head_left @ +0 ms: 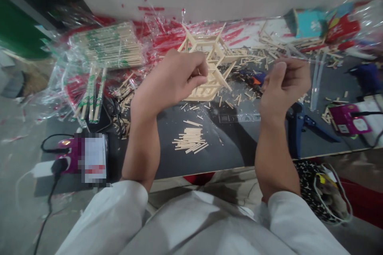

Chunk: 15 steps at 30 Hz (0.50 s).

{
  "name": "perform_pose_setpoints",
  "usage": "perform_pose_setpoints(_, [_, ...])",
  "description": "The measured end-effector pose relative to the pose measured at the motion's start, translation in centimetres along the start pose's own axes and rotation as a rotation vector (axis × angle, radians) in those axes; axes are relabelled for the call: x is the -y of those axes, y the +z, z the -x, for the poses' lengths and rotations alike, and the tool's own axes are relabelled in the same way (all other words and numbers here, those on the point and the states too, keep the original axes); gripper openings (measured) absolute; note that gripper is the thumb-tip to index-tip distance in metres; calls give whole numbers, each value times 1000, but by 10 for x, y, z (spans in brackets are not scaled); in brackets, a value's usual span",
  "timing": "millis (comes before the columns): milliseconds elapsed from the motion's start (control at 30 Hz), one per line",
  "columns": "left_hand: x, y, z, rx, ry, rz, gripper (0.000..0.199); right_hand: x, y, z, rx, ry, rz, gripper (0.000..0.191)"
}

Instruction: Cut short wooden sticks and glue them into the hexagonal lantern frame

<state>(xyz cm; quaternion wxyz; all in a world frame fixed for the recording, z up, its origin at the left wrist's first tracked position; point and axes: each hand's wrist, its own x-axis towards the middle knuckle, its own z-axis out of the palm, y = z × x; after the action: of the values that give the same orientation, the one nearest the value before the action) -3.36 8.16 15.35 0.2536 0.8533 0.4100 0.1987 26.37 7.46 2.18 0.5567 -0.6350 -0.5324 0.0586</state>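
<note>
My left hand (pixel 182 73) is closed, thumb and curled fingers together, in front of a lattice frame of pale wooden sticks (pixel 220 50). Whether it touches the frame, or pinches a small piece, I cannot make out. Off to the right, my right hand (pixel 287 81) hangs above the table with its thumb against bent fingers; anything between them is too small or hidden. Below and between my forearms lies a loose pile of short cut sticks (pixel 190 139). A blue-handled tool (pixel 295 131) rests beside my right forearm, and a blue object with an orange part (pixel 257 79) lies left of that hand.
Packed chopsticks (pixel 107 46) in clear wrap lie at the back left. A phone (pixel 95 157) and a purple power block (pixel 72 153) occupy the left front; another purple block (pixel 348 119) sits right. Clear rods (pixel 316 81) and a ruler (pixel 239 118) lie among stick scraps.
</note>
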Motion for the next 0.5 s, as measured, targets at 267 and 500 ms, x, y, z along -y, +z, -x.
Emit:
perform_pose_setpoints(267, [-13, 2, -3, 34, 32, 128, 10, 69, -1, 55, 17, -624, 11, 32])
perform_pose_setpoints(500, [-5, 4, -4, 61, -3, 323, 10, 86, 25, 87, 608, 64, -576, 40])
